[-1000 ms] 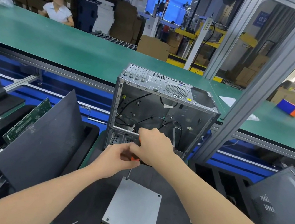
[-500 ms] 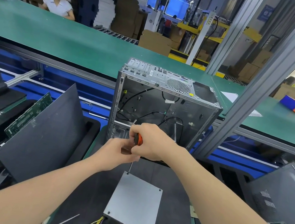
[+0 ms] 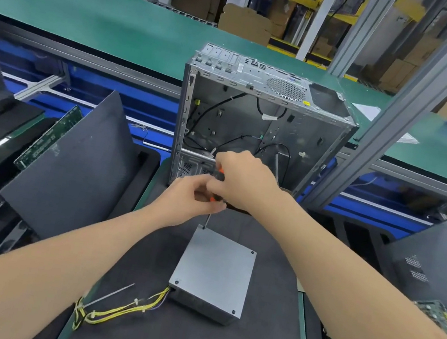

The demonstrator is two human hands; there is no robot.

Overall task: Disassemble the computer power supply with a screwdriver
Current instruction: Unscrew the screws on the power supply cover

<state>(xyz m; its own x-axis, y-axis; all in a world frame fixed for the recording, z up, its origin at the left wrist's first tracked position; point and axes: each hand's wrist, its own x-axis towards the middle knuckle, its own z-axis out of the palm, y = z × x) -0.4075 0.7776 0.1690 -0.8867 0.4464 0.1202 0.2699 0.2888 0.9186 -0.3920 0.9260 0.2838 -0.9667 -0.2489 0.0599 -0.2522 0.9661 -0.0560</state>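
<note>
Your left hand (image 3: 185,203) and right hand (image 3: 244,181) still clamp the orange-handled screwdriver (image 3: 207,220), its tip now seated in the flat grey metal power supply's (image 3: 214,271) far-left corner screw (image 3: 204,228), probably the first to loosen.

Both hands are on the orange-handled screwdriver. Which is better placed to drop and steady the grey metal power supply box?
Left, probably. The left hand pinches the orange-handled screwdriver low, nearest the grey metal power supply box; the right hand wraps the handle's top, suited to turning.

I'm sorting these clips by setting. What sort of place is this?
Most likely a factory line where computers are taken apart: a long green conveyor belt, cardboard boxes stacked behind it, and a stripped computer case with loose circuit boards nearby.
</note>
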